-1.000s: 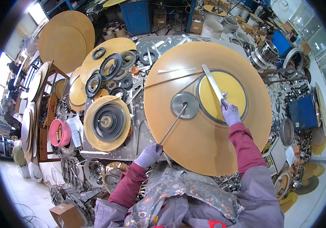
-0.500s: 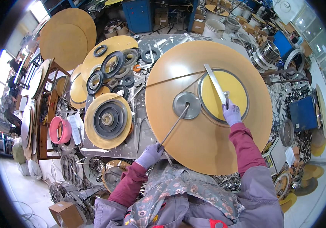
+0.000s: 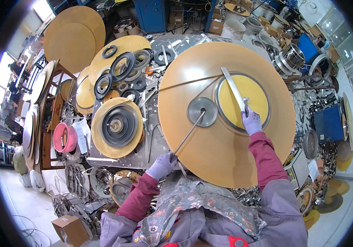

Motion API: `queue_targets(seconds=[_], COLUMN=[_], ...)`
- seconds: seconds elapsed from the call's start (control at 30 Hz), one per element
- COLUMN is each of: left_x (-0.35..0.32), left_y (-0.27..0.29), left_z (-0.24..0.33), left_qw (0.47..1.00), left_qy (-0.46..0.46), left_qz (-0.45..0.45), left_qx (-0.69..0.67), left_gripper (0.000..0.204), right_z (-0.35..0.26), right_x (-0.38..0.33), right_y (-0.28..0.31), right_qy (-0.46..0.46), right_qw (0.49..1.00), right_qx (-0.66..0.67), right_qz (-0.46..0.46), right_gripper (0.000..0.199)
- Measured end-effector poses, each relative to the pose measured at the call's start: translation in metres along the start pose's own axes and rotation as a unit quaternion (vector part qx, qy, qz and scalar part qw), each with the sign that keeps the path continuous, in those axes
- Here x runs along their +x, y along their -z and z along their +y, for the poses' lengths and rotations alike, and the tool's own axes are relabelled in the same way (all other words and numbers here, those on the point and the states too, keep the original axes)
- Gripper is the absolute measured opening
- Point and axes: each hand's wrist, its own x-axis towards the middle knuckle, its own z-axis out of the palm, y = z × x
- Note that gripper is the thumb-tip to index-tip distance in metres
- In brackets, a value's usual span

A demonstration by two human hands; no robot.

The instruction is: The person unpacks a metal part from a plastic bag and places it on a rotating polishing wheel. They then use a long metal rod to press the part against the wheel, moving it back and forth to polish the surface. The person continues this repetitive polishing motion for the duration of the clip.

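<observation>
the gloved right hand (image 3: 251, 120) is closed round the near end of a flat metal bar (image 3: 233, 88) lying across the yellow disc (image 3: 242, 98), while the left hand (image 3: 163, 164) pinches a thin rod (image 3: 189, 133) reaching the grey hub (image 3: 202, 111) of the big tan disc (image 3: 221, 148); both tools look stiff, light and slick, best held at their ends.

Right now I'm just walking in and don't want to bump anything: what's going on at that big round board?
A person in gloves leans over a large tan disc. Their left hand grips a thin metal rod whose far end sits at the grey hub in the disc's middle. Their right hand holds a flat metal strip laid across a yellow circle on the disc. More discs and black rings crowd the bench to the left.
</observation>
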Motion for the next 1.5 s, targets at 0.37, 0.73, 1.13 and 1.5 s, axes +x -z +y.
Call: queue_targets(seconds=[0.37, 0.73, 1.13, 1.5], left_x=[-0.009, -0.01, -0.009, -0.015], left_y=[0.005, 0.0, -0.011, -0.003], left_z=[0.015, 0.007, -0.004, 0.006], left_qw=[1.0, 1.0, 1.0, 0.999], left_qy=[0.008, -0.003, -0.01, 0.004], left_qz=[-0.021, -0.022, -0.002, -0.037], left_qx=[-0.005, 0.017, 0.01, 0.013], left_gripper=[0.033, 0.031, 0.029, 0.027], right_z=[0.007, 0.0, 0.003, 0.005], right_x=[0.002, 0.003, 0.003, 0.004], right_y=[-0.009, -0.006, -0.009, -0.006], right_qy=[0.003, -0.003, 0.007, -0.004], right_qw=[1.0, 1.0, 1.0, 1.0], right_qx=[0.006, -0.003, 0.004, 0.009], right_qz=[-0.001, -0.022, 0.001, -0.003], right_gripper=[0.04, 0.042, 0.044, 0.041])
